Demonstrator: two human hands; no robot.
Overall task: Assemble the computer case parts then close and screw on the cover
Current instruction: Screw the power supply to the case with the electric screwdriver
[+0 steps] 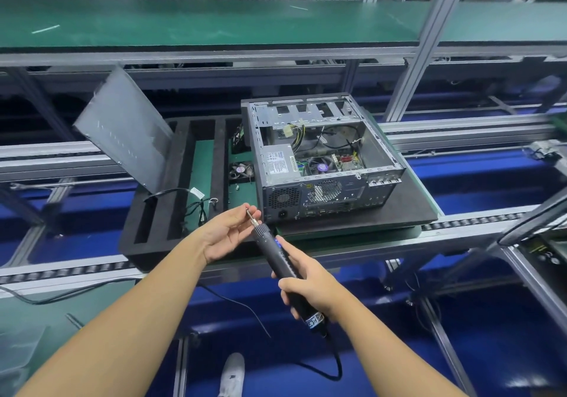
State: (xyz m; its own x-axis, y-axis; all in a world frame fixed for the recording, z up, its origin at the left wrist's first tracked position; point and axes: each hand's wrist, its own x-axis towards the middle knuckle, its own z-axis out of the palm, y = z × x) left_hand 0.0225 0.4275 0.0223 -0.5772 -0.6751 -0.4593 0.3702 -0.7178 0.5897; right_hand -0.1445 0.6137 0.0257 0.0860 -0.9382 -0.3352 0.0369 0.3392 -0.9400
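Note:
The open computer case (325, 157) lies on a black pad, its power supply, cables and fan exposed. The grey side cover (125, 129) leans upright in a slot of the black foam tray (181, 188) to the left. My right hand (310, 280) grips a black electric screwdriver (282, 261) by its body. My left hand (228, 231) pinches the metal bit at the driver's tip, just in front of the case's rear left corner. Whether a screw sits on the bit is too small to tell.
A loose fan (241, 170) and a black cable (196, 203) lie on the foam tray. The tray and pad rest on a green pallet on a roller conveyor (478, 221). Aluminium frame posts (411, 68) rise behind. The driver's cord (334, 363) hangs below.

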